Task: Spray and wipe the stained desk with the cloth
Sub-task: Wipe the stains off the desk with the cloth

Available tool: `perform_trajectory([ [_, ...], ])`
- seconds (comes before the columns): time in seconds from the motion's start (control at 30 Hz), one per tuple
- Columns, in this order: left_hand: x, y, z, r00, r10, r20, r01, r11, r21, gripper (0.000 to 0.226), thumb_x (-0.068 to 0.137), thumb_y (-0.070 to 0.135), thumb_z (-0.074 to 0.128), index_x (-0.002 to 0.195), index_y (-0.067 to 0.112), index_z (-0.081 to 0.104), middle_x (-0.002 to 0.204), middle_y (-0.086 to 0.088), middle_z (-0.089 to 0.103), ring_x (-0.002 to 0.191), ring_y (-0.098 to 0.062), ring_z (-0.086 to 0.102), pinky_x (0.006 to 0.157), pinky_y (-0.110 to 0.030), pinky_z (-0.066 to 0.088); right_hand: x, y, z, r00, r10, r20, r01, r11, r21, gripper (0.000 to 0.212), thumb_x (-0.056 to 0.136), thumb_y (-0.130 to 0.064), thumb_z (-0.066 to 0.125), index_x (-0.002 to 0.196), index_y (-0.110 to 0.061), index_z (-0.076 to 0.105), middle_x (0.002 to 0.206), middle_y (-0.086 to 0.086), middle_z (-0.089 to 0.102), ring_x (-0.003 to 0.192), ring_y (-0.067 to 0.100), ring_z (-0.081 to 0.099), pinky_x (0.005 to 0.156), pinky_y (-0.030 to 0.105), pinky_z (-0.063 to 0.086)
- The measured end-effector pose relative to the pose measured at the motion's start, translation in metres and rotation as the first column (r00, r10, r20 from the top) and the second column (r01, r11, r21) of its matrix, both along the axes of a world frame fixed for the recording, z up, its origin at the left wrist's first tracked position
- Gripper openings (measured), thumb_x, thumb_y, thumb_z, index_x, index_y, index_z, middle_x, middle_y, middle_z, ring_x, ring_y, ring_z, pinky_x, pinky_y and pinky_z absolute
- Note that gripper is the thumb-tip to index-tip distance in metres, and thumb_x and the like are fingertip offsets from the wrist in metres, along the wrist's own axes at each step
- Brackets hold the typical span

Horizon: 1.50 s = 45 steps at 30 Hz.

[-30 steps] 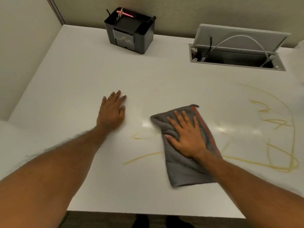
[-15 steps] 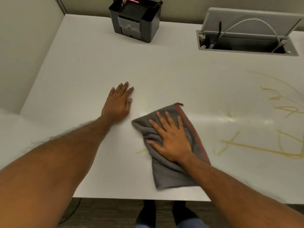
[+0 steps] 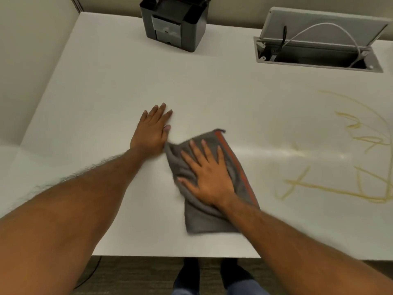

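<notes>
A grey cloth [image 3: 204, 218] with an orange stripe lies flat on the white desk [image 3: 106, 92], near its front edge. My right hand [image 3: 207, 176] presses on the cloth, palm down with fingers spread. My left hand [image 3: 152, 132] rests flat on the bare desk just left of the cloth, and the cloth's corner touches it. Yellow scribbled stains [image 3: 350, 167] cover the desk to the right of the cloth. No spray bottle is in view.
A black desk organiser [image 3: 173, 23] stands at the back centre. An open cable hatch [image 3: 316, 50] with a white and a black cable sits at the back right. A wall panel borders the desk on the left. My feet show below the front edge.
My right hand has slid the cloth leftward until it touches my left hand. The yellow streaks that lay left of and under the cloth no longer show. My left hand stayed put.
</notes>
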<state>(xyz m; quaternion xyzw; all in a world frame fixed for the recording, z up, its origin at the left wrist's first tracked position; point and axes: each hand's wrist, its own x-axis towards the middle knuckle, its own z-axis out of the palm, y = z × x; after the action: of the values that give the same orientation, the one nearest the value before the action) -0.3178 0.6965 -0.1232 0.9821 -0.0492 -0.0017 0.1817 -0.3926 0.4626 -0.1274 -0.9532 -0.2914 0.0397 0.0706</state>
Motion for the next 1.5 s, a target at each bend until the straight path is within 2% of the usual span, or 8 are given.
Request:
perform_trajectory([
  [0.17, -0.001, -0.002, -0.005, 0.999, 0.032, 0.041, -0.032, 0.999, 0.003, 0.054, 0.099, 0.031, 0.032, 0.151, 0.018, 0.034, 0.163, -0.004, 0.022, 0.151, -0.023, 0.017, 0.123, -0.043, 0.008, 0.027, -0.087, 0.003, 0.984, -0.177, -0.013, 0.176, 0.982, -0.069, 0.074, 0.089, -0.075, 0.026, 0.154, -0.04, 0.022, 0.167, -0.004, 0.012, 0.154, 0.025, 0.005, 0.118, 0.066, 0.009],
  [0.33, 0.0, -0.002, -0.007, 0.997, 0.033, 0.065, -0.034, 0.999, 0.006, 0.055, 0.097, 0.033, 0.032, 0.15, 0.017, 0.037, 0.162, -0.005, 0.026, 0.15, -0.024, 0.02, 0.123, -0.044, 0.011, 0.109, -0.043, 0.012, 0.924, -0.375, -0.069, 0.369, 0.925, -0.086, 0.078, 0.089, -0.077, 0.022, 0.156, -0.038, 0.016, 0.168, -0.001, 0.004, 0.154, 0.029, -0.003, 0.118, 0.066, 0.0],
  [0.5, 0.001, 0.001, -0.003, 1.0, 0.01, 0.029, -0.01, 1.0, 0.0, 0.057, 0.097, 0.034, 0.03, 0.152, 0.018, 0.033, 0.163, -0.005, 0.022, 0.151, -0.024, 0.018, 0.123, -0.042, 0.009, 0.059, 0.036, 0.007, 0.988, -0.147, -0.039, 0.145, 0.988, -0.043, 0.078, 0.09, -0.072, 0.024, 0.156, -0.032, 0.019, 0.167, 0.003, 0.01, 0.153, 0.032, 0.002, 0.118, 0.065, 0.002],
  [0.63, -0.001, 0.0, -0.002, 0.999, 0.016, 0.03, -0.016, 1.0, 0.007, 0.051, 0.103, 0.03, 0.034, 0.153, 0.019, 0.031, 0.163, -0.004, 0.02, 0.151, -0.021, 0.014, 0.123, -0.04, 0.006, -0.003, -0.012, 0.0, 1.0, 0.007, 0.006, -0.007, 0.999, 0.031, 0.069, 0.092, -0.07, 0.034, 0.153, -0.036, 0.03, 0.166, -0.003, 0.017, 0.154, 0.026, 0.007, 0.117, 0.064, 0.011],
  [0.8, -0.002, -0.003, -0.004, 0.998, 0.035, 0.043, -0.035, 0.999, 0.005, 0.053, 0.1, 0.031, 0.033, 0.152, 0.019, 0.033, 0.163, -0.002, 0.021, 0.151, -0.02, 0.016, 0.123, -0.04, 0.007, 0.038, -0.066, 0.001, 0.987, -0.161, -0.011, 0.16, 0.985, -0.069, 0.073, 0.088, -0.075, 0.028, 0.153, -0.041, 0.024, 0.167, -0.004, 0.012, 0.154, 0.026, 0.005, 0.116, 0.067, 0.01],
  [0.97, -0.002, -0.002, -0.001, 0.998, 0.036, 0.052, -0.037, 0.999, 0.019, 0.056, 0.097, 0.033, 0.031, 0.15, 0.017, 0.037, 0.161, -0.005, 0.026, 0.149, -0.025, 0.022, 0.123, -0.043, 0.011, 0.066, 0.006, 0.007, 0.967, -0.252, -0.045, 0.248, 0.965, -0.081, 0.082, 0.086, -0.079, 0.022, 0.156, -0.037, 0.016, 0.167, 0.002, 0.006, 0.153, 0.033, -0.002, 0.115, 0.069, -0.002],
  [1.23, -0.001, -0.002, 0.0, 0.999, 0.023, 0.025, -0.023, 1.0, 0.02, 0.055, 0.099, 0.032, 0.032, 0.152, 0.017, 0.032, 0.163, -0.005, 0.022, 0.151, -0.023, 0.017, 0.123, -0.042, 0.008, -0.03, -0.02, -0.003, 0.99, 0.137, 0.03, -0.137, 0.99, 0.018, 0.069, 0.091, -0.073, 0.034, 0.152, -0.04, 0.029, 0.166, -0.003, 0.015, 0.154, 0.027, 0.004, 0.116, 0.067, 0.008],
  [1.5, -0.002, -0.003, -0.003, 0.998, 0.038, 0.04, -0.039, 0.999, 0.029, 0.053, 0.1, 0.031, 0.032, 0.152, 0.019, 0.031, 0.163, -0.002, 0.022, 0.151, -0.02, 0.017, 0.123, -0.041, 0.009, 0.063, -0.038, 0.008, 0.956, -0.284, -0.068, 0.278, 0.957, -0.084, 0.077, 0.088, -0.078, 0.019, 0.155, -0.04, 0.014, 0.168, -0.001, 0.004, 0.154, 0.03, -0.004, 0.115, 0.07, 0.001],
])
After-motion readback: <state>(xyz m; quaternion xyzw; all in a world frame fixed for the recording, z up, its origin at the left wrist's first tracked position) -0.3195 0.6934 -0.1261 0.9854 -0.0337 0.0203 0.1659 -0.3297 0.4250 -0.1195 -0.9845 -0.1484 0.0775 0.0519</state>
